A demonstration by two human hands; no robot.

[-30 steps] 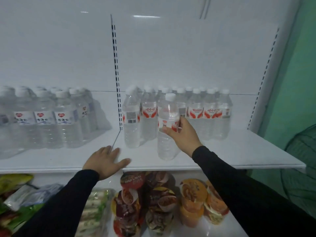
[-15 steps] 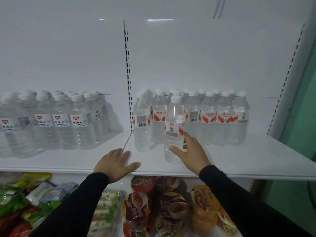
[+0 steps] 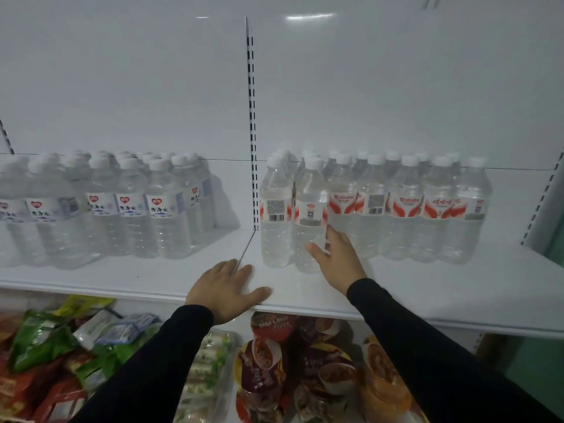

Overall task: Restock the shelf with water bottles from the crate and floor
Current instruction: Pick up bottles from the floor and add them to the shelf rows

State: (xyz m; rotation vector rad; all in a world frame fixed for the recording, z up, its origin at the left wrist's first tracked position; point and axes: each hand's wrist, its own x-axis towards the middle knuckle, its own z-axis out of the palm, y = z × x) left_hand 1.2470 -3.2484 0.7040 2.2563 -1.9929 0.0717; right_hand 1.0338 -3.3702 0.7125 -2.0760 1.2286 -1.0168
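the left hand (image 3: 224,288) lies flat on the front edge of the white shelf (image 3: 457,288), fingers spread and straight, thumb along the lip, holding nothing. the right hand (image 3: 338,257) is at the lower part of a water bottle (image 3: 309,218) that stands upright on the shelf; the fingers look loosely extended beside it, thumb toward the bottle, though whether they touch the plastic is hard to tell. that bottle stands at the front of the red-labelled bottles (image 3: 406,209), just beside another bottle (image 3: 274,215) next to the slotted upright (image 3: 251,117). left of the upright stand blue-labelled bottles (image 3: 131,206). snack packets (image 3: 45,346) and cup noodles (image 3: 274,361) fill the level below.
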